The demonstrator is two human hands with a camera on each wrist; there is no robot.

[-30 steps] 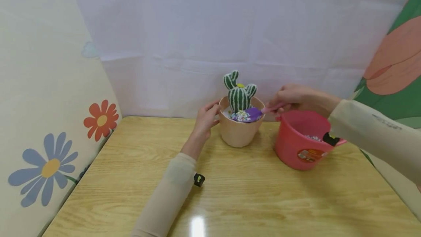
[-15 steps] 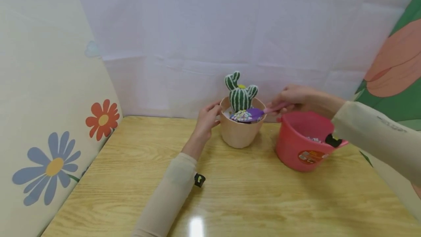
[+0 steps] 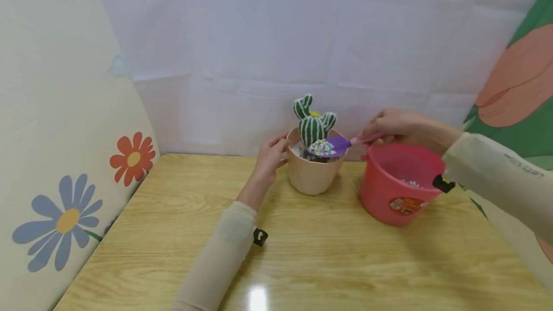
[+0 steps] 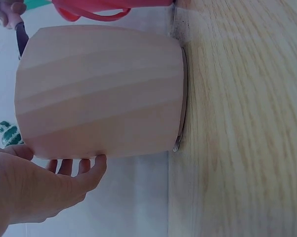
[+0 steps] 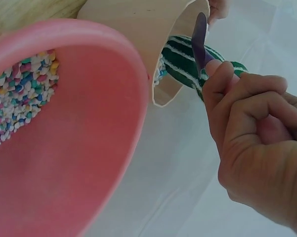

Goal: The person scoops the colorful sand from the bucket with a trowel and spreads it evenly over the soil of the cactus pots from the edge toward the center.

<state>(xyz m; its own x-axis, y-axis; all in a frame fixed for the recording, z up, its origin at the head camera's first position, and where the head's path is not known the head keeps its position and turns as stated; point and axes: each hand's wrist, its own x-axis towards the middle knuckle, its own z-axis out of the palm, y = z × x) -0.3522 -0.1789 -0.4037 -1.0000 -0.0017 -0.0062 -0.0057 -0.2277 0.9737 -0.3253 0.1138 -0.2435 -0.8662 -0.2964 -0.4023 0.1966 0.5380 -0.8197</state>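
Observation:
A beige flower pot (image 3: 314, 176) stands upright near the table's back edge, holding a green-and-white striped cactus (image 3: 313, 131). My left hand (image 3: 270, 157) holds its left side at the rim; in the left wrist view the fingertips (image 4: 100, 160) touch the outer wall. With my right hand (image 3: 395, 126) I grip the pink handle of a small purple-bladed shovel (image 3: 340, 145). Its blade carries multicoloured pebbles (image 3: 321, 147) above the pot's opening, in front of the cactus. Dark material shows under the blade. The right wrist view shows my curled fingers (image 5: 242, 106) around the handle.
A pink bucket (image 3: 378, 191) stands right of the pot, beneath my right forearm. More coloured pebbles (image 5: 24, 94) lie inside it. A white cloth (image 3: 242, 61) hangs behind the wooden table (image 3: 328, 263), and flower-painted panels (image 3: 52, 109) flank it.
The shovel has risen slightly and shifted right with my right hand, and its heaped pebbles now show more clearly above the pot. My left hand stays at the pot's rim.

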